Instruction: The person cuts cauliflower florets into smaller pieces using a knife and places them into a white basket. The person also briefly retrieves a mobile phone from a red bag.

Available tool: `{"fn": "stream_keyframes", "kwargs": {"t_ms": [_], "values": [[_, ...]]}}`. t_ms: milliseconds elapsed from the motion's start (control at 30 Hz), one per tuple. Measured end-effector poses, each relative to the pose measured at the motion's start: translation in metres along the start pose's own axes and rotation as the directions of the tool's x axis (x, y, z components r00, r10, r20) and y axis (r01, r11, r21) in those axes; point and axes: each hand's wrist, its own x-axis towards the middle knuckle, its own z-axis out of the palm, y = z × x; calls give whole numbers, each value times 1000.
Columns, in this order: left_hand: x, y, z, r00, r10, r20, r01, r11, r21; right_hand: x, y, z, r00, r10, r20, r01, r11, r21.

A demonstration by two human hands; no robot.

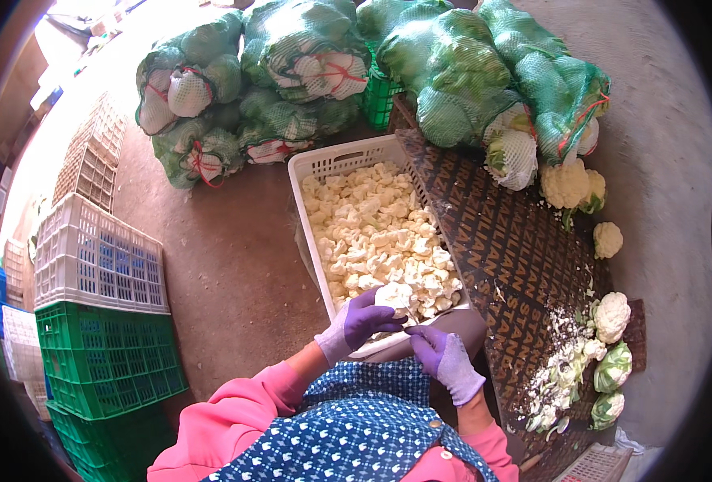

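Observation:
My left hand (365, 320), in a purple-coated glove, grips a white piece of cauliflower (394, 296) over the near end of a white plastic crate (303, 208). Cut cauliflower florets (380, 226) fill much of that crate. Close beside it, my right hand (443, 355), gloved alike, is closed around a small knife (412, 316). Its thin blade points up toward the cauliflower piece; the handle is hidden by my fingers. Whether the blade touches the piece is hard to tell.
A printed board (488, 241) slopes along the crate's right side, with cauliflower scraps (552, 385) and whole cauliflower heads (612, 316) near its outer edge. Green mesh sacks of cauliflower (446, 78) are heaped at the far side. Stacked plastic crates (106, 355) stand to the left.

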Motion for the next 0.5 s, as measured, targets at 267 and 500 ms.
{"fn": "stream_keyframes", "kwargs": {"t_ms": [267,500], "values": [[-9,1,9,987,132,-89,-114,977,182,-2,3,19,1000,-8,-29,10,997,76],[-10,0,4,996,66,-56,-58,990,126,7,19,19,968,-242,-69,201,909,-364]]}}
